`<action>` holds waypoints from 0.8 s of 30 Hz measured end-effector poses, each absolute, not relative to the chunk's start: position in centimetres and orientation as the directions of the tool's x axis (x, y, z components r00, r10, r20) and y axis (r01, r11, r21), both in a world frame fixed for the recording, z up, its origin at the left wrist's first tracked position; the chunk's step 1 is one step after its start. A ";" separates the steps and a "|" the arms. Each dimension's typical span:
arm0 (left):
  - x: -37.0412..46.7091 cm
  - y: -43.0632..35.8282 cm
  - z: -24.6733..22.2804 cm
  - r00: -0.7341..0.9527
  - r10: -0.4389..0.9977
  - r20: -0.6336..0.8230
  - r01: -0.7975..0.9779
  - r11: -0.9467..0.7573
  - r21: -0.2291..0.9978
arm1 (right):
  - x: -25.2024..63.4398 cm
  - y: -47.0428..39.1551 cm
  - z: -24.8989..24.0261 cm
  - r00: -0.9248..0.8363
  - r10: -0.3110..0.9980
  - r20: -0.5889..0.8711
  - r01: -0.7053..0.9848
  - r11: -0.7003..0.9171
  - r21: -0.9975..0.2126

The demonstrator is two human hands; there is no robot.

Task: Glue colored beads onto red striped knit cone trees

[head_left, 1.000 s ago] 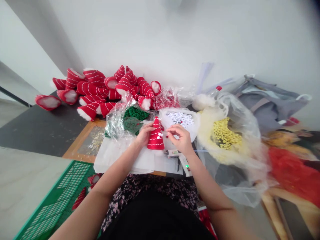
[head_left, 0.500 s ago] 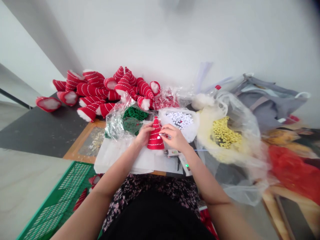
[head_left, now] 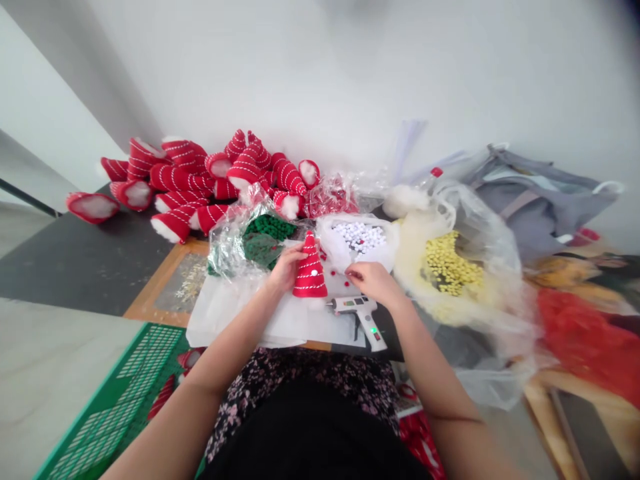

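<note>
My left hand [head_left: 286, 268] grips a red knitted cone [head_left: 313, 283] with white striped stitching, its fingers along the cone's left side. A small white pom-pom [head_left: 314, 273] sits on the cone's front. To the right, my right hand [head_left: 374, 280] has its fingertips pinched together low over the paper; whatever they hold, if anything, is hidden. A few tiny red pom-poms [head_left: 347, 284] lie just left of those fingertips. Below the hand rests a white glue gun [head_left: 357, 308] with a green light, its nozzle pointing left at the cone's base.
Red striped cones [head_left: 185, 180] are heaped at the back left. Bags of green pom-poms [head_left: 270, 228], white pom-poms [head_left: 363, 235] and yellow beads or pom-poms [head_left: 450, 267] surround the paper sheets [head_left: 250, 313]. A green basket [head_left: 120, 393] stands at lower left; a grey bag [head_left: 540, 200] lies right.
My right hand has left the cone and moved right, beside the loose red pom-poms, uncovering the white pom-pom and the glue gun. My left hand still grips the cone.
</note>
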State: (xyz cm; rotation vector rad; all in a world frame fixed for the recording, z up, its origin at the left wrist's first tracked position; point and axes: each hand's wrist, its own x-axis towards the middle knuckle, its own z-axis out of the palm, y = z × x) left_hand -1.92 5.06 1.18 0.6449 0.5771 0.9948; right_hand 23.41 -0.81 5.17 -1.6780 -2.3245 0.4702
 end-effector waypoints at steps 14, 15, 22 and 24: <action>-1.9 5.2 1.1 0.445 0.886 -0.132 -0.568 0.393 0.724 | 19.4 1.2 4.1 -0.394 0.914 -0.098 0.905 0.367 -0.214; -1.9 5.2 1.0 0.447 0.885 -0.127 -0.568 0.391 0.724 | 19.1 1.3 4.1 -0.396 0.913 -0.096 0.904 0.370 -0.215; -1.8 5.2 0.8 0.433 0.892 -0.129 -0.564 0.379 0.734 | 19.3 0.7 5.6 -0.406 0.914 0.010 0.855 0.384 -0.349; -1.7 5.2 0.8 0.428 0.895 -0.128 -0.560 0.374 0.739 | 19.5 -0.2 6.2 -0.381 0.912 0.150 0.769 0.402 -0.497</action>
